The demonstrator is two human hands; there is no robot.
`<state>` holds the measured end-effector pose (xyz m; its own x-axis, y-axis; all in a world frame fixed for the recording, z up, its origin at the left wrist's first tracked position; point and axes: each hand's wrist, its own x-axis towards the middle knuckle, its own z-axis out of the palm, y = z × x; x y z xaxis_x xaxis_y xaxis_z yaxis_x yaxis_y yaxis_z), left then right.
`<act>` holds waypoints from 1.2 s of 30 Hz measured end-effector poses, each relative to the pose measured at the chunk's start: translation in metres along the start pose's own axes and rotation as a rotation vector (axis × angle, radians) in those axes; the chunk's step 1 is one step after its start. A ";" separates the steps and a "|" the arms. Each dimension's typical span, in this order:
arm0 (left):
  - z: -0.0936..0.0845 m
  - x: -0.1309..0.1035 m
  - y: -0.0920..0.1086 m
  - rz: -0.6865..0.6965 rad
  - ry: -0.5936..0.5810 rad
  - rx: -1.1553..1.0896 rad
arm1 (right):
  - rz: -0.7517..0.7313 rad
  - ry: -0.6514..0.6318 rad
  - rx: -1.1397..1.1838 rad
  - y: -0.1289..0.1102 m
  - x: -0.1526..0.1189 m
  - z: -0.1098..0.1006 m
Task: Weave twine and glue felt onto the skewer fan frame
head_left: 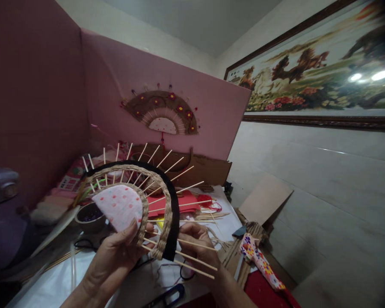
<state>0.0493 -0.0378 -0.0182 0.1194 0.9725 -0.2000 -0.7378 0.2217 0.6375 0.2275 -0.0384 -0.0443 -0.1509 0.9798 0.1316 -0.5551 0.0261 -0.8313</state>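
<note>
A half-round handmade fan [117,205] is held up in front of me, its white fabric centre dotted with red. Thin wooden sticks [176,164] fan outward from it, crossed by woven twine bands and a black strip [173,209] along the outer side. My left hand [115,252] grips the fan at its lower edge, thumb on the fabric and fingers behind. At the right, my right hand [199,244] has its fingers curled against the outer edge of the black strip, among the lower sticks; part of its grip is hidden behind them.
A finished fan with red flowers [167,107] is fixed on the pink board [211,111]. Red paper [182,203], loose sticks [211,216] and a dark bowl [91,216] lie behind my hands. To the right are a flower-patterned glue gun [259,261] and cardboard pieces [265,199].
</note>
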 end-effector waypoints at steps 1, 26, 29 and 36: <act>0.000 0.000 0.000 0.004 0.002 -0.007 | -0.001 0.006 0.017 0.001 0.000 0.000; 0.008 -0.009 0.002 -0.037 -0.015 0.047 | -0.234 0.119 -0.318 -0.009 -0.001 -0.002; 0.005 -0.005 0.000 -0.035 -0.008 0.037 | -0.235 0.142 -0.324 -0.009 -0.001 -0.002; -0.004 0.002 -0.001 -0.044 -0.050 -0.021 | -0.228 0.102 -0.312 -0.010 -0.001 -0.004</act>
<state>0.0475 -0.0369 -0.0225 0.1846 0.9644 -0.1893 -0.7446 0.2629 0.6135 0.2366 -0.0390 -0.0385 0.0381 0.9562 0.2902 -0.2879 0.2886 -0.9131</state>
